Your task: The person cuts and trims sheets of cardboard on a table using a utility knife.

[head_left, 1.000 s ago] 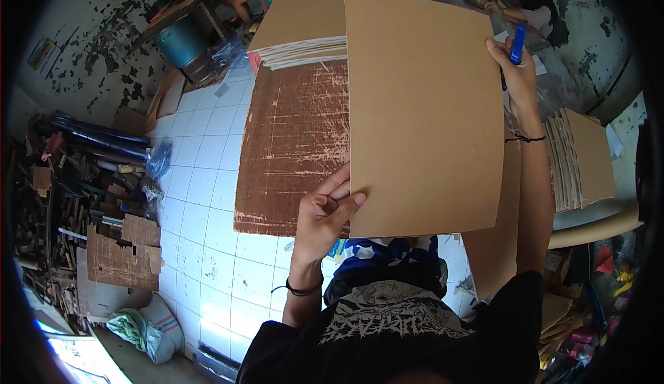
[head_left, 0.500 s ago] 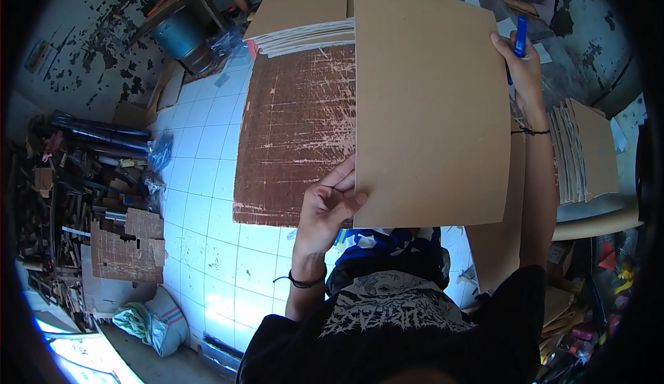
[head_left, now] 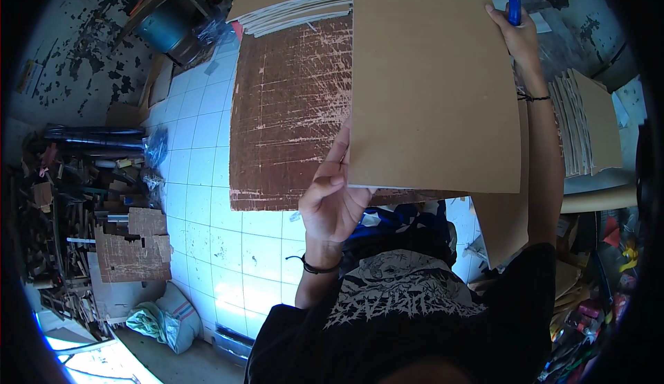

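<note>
A large flat brown cardboard sheet (head_left: pixel 432 86) is held up over a scratched brown board (head_left: pixel 287 121). My right hand (head_left: pixel 520 41) grips the sheet's upper right edge with the thumb on its front. The same hand keeps a blue-handled tool (head_left: pixel 513 5), whose working end is hidden. At the sheet's lower left corner is my left hand (head_left: pixel 332 204), palm up and fingers stretched out along the left edge. Its thumb stands clear of the sheet's face, and part of the hand is behind the sheet.
A stack of cardboard sheets (head_left: pixel 290 7) lies at the board's far end. More cardboard (head_left: pixel 584 121) leans in a bundle at right, above a cardboard tube (head_left: pixel 598 200). Scrap pieces (head_left: pixel 135 252) and a white sack (head_left: pixel 173 318) lie at left. A blue drum (head_left: pixel 166 31) stands far left.
The sheet's lower edge has risen in view, along with the board and surroundings. My left thumb has come off the sheet's front, and that hand has opened beneath the corner.
</note>
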Tool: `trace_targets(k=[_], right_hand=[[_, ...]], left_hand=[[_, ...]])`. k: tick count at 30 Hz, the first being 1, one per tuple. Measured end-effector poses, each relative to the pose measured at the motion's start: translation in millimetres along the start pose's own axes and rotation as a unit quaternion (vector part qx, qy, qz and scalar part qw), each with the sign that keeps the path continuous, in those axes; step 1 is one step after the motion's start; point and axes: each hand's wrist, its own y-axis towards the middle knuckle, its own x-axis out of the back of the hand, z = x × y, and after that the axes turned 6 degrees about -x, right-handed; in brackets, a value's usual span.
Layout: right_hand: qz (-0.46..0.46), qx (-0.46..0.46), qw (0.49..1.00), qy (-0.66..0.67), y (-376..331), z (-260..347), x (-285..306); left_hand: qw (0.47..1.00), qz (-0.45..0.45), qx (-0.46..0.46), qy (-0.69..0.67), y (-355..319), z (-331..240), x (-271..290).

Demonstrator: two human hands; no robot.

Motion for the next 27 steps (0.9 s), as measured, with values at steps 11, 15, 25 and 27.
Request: trace_targets(k=[11, 15, 25, 27], right_hand=[[-0.032, 0.011, 0.999, 0.034, -16.7, 11.3, 1.4], [-0.002, 0.043, 0.998, 0.036, -23.9, 6.9, 12.6], [0.051, -0.035, 0.998, -0.013, -76.5, -15.8, 50.1], [0.074, -0.074, 0.994, -0.044, -90.1, 3.2, 56.8]], left_hand=[[0.984, -0.087, -0.105, 0.116, 12.6, 15.3, -4.6], [0.984, -0.079, -0.091, 0.132, 8.6, 10.6, 6.1], [0.966, -0.118, -0.131, 0.187, 14.8, 0.7, 1.8], [0.956, -0.123, -0.119, 0.236, 16.1, -12.4, 3.0]])
